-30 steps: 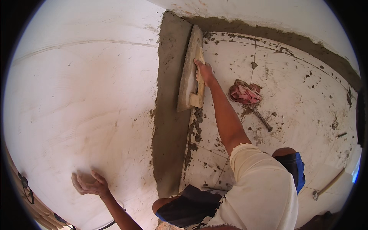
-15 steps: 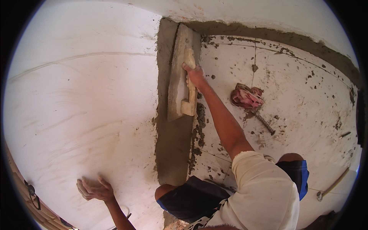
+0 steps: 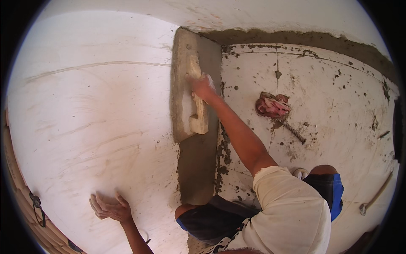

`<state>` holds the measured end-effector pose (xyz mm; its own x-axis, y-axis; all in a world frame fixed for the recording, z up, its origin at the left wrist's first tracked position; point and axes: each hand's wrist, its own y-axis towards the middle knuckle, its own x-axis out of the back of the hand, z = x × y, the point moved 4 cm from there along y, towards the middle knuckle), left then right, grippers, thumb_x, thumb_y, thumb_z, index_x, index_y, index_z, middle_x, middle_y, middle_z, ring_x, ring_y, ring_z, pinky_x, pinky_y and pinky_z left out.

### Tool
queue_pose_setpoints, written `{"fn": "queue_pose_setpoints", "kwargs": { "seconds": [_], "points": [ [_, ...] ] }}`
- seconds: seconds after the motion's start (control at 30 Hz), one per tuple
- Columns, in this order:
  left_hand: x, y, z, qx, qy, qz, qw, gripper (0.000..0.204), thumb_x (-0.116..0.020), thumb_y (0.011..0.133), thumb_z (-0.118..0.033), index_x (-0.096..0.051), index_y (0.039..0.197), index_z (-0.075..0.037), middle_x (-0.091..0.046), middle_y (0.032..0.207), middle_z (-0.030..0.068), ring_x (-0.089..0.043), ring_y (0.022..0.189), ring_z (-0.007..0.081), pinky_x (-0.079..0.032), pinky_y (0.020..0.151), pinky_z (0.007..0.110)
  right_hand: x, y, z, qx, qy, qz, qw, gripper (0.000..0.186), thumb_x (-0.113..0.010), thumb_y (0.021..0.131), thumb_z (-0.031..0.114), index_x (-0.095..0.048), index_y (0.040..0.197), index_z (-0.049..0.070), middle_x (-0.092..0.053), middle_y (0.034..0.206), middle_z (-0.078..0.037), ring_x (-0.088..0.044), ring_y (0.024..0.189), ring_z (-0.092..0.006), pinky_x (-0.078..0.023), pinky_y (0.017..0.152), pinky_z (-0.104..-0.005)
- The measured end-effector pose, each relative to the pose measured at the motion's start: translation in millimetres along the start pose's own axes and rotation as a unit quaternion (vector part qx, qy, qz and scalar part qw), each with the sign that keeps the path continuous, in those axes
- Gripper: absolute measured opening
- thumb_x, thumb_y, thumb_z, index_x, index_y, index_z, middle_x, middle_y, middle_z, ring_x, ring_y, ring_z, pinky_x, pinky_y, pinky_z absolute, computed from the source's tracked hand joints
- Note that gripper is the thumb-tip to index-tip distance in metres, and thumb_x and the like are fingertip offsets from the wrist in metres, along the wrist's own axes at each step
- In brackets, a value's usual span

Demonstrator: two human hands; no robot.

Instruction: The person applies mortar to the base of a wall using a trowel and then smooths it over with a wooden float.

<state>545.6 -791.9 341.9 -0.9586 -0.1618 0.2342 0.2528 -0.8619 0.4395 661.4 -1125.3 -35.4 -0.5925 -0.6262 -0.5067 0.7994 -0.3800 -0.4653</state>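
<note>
My right hand [image 3: 204, 88] is closed round the wooden handle of a long plastering float [image 3: 182, 120]. The float's blade lies against a strip of wet grey mortar [image 3: 196, 169] in the far part, along the strip's left edge by the white wall [image 3: 84, 106]. Its far end is close to the corner. My left hand [image 3: 112, 207] rests on the white wall at lower left, fingers stretched apart, holding nothing. Smooth mortar shows to the right of the float and on the near side of it.
White floor tiles [image 3: 321, 106] at the right carry scattered mortar crumbs. On them lie a crumpled reddish cloth [image 3: 272, 106], a ribbed metal rod [image 3: 295, 132] and a hammer-like tool with a long handle [image 3: 376, 195]. More mortar [image 3: 304, 39] runs along the far wall's foot.
My right hand has shifted the float left across the mortar, from its middle to its left edge, turning it a little more upright. My left hand stays on the wall.
</note>
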Motion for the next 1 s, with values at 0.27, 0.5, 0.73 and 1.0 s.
{"fn": "queue_pose_setpoints", "kwargs": {
  "seconds": [0.27, 0.5, 0.73, 1.0],
  "points": [
    [0.8, -5.5, 4.1, 0.001, -0.008, 0.005, 1.000, 0.063, -0.053, 0.098, -0.050, -0.042, 0.141, -0.005, -0.046, 0.142, 0.0138, -0.044, 0.131, 0.0354, -0.032, 0.101, 0.050, -31.7, -55.9, 30.0, 0.016, -0.003, 0.036, 0.999, 0.091, -0.069, 0.085, 0.052, -0.038, 0.142, -0.012, -0.069, 0.099, -0.019, -0.069, 0.068, -0.0201, -0.056, 0.070, -0.0342],
    [0.5, 0.7, -3.3, 0.001, -0.010, 0.000, 1.000, 0.062, -0.056, 0.097, -0.048, -0.043, 0.140, -0.004, -0.046, 0.142, 0.0146, -0.044, 0.132, 0.0342, -0.032, 0.103, 0.050, 24.7, -14.2, -5.5, -0.012, 0.038, -0.057, 0.998, 0.082, -0.071, 0.084, 0.054, -0.050, 0.131, -0.009, -0.069, 0.096, -0.017, -0.067, 0.064, -0.0192, -0.055, 0.064, -0.0327],
    [2.4, -2.1, -1.6, 0.001, 0.000, 0.009, 1.000, 0.063, -0.056, 0.097, -0.049, -0.043, 0.139, -0.005, -0.045, 0.141, 0.0136, -0.043, 0.131, 0.0356, -0.032, 0.100, 0.050, 18.0, -5.0, 5.5, -0.014, 0.009, -0.056, 0.998, 0.073, -0.070, 0.085, 0.051, -0.054, 0.124, -0.009, -0.069, 0.091, -0.015, -0.068, 0.064, -0.0202, -0.055, 0.067, -0.0343],
    [-1.4, -1.5, -4.6, -0.002, 0.009, 0.016, 1.000, 0.064, -0.058, 0.096, -0.048, -0.042, 0.141, -0.005, -0.044, 0.142, 0.0139, -0.042, 0.132, 0.0359, -0.031, 0.100, 0.050, 0.6, -24.4, -4.6, -0.032, -0.017, -0.016, 0.999, 0.072, -0.068, 0.086, 0.049, -0.054, 0.125, -0.010, -0.070, 0.089, -0.018, -0.069, 0.066, -0.0228, -0.055, 0.073, -0.0366]
  ]
}}
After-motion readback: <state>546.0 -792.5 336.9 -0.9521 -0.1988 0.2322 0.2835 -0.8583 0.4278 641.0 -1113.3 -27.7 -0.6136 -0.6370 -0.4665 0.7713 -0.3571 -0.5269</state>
